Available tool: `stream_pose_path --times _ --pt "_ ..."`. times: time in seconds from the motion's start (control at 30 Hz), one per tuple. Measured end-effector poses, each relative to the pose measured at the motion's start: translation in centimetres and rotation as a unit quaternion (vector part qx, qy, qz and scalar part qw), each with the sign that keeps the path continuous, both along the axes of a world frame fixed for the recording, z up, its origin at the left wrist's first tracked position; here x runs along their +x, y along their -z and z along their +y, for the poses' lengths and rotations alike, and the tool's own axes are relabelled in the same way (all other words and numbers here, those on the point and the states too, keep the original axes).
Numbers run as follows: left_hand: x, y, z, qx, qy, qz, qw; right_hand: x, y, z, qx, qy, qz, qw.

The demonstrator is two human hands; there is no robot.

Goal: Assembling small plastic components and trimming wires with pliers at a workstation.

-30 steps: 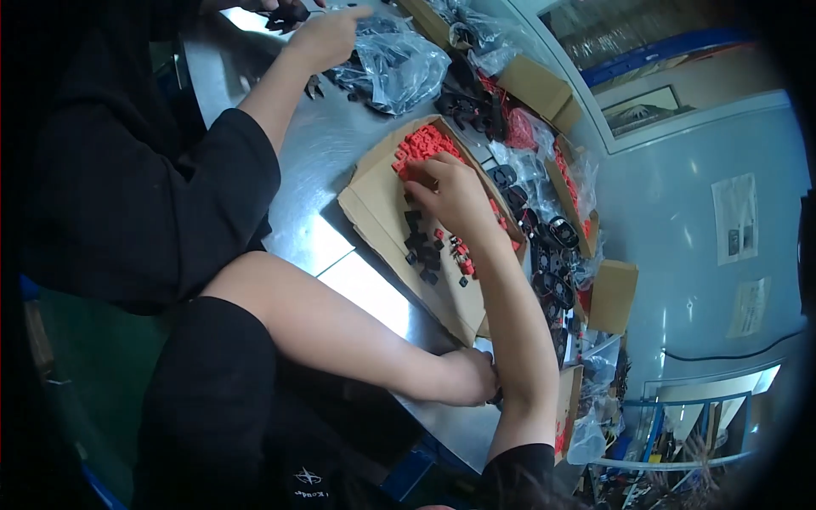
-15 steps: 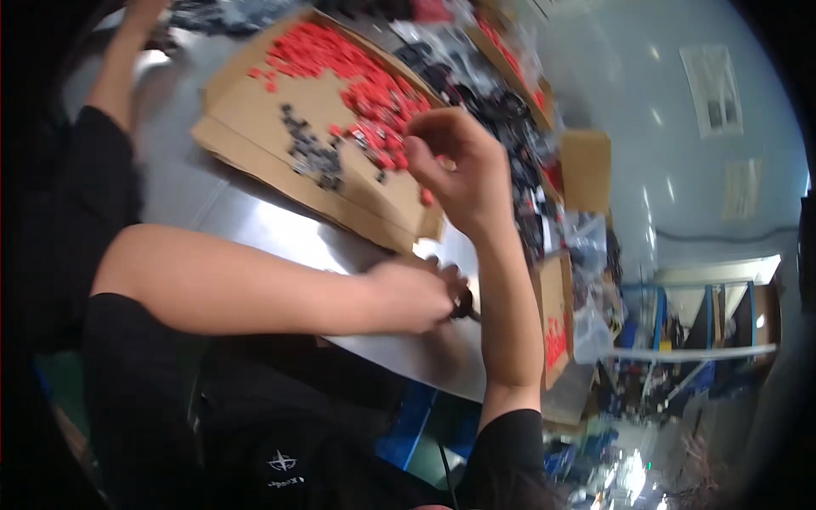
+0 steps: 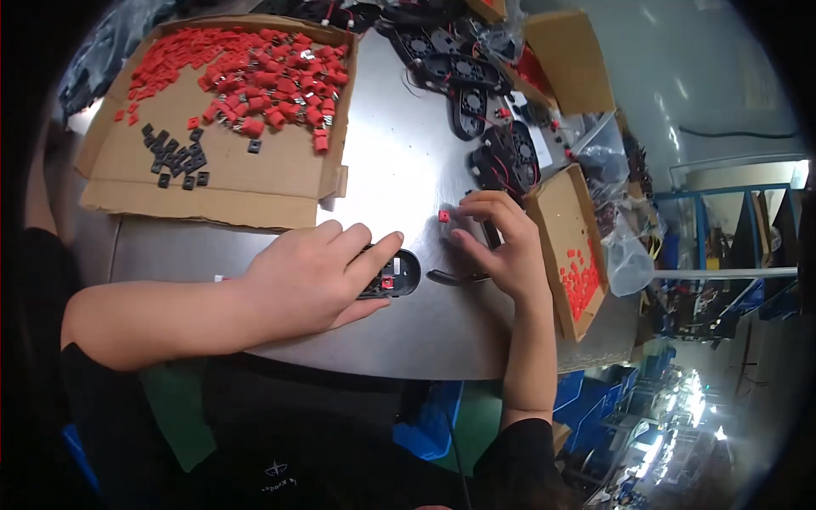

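Note:
My left hand [image 3: 319, 272] grips a black oval plastic housing [image 3: 409, 272] on the metal table, fingers over its top and thumb along the near side. Inside the housing a small red square part [image 3: 388, 282] shows beside the fingers; the rest is covered by my hand. To the right, my right hand [image 3: 501, 242] is open, thumb and fingers apart. A small red block [image 3: 444, 216] lies just left of its fingertips, not touching them. Under and beside that hand rests a curved black plastic piece [image 3: 459, 278], partly hidden by the fingers.
A shallow cardboard box [image 3: 280, 191] at the far left holds many red parts [image 3: 285, 81] and a cluster of black square pieces [image 3: 176, 157]. Black housings with wires [image 3: 463, 72] lie at the back. Another cardboard tray [image 3: 552, 212] with red bits stands at the right.
My right hand has come down from near the red parts in the box to the table at the right. The view has turned, and the black housing under my left hand shows more plainly.

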State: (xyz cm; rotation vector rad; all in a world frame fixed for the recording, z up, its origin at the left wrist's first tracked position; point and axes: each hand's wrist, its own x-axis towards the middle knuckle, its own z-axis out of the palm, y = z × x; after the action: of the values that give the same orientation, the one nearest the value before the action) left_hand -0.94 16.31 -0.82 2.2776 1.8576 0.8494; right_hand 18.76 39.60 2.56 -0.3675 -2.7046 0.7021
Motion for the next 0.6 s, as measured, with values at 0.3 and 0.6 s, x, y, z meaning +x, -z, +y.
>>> stream_pose_path --times 0.3,0.6 --pt "-0.2 -0.4 0.5 -0.01 0.006 0.003 1.0 -1.3 1.7 -0.6 0.04 0.003 -0.012 0.999" --pt "-0.2 0.6 0.2 0.031 -0.02 0.032 0.999 -1.9 -0.6 -7.6 -0.008 -0.115 0.035 0.993"
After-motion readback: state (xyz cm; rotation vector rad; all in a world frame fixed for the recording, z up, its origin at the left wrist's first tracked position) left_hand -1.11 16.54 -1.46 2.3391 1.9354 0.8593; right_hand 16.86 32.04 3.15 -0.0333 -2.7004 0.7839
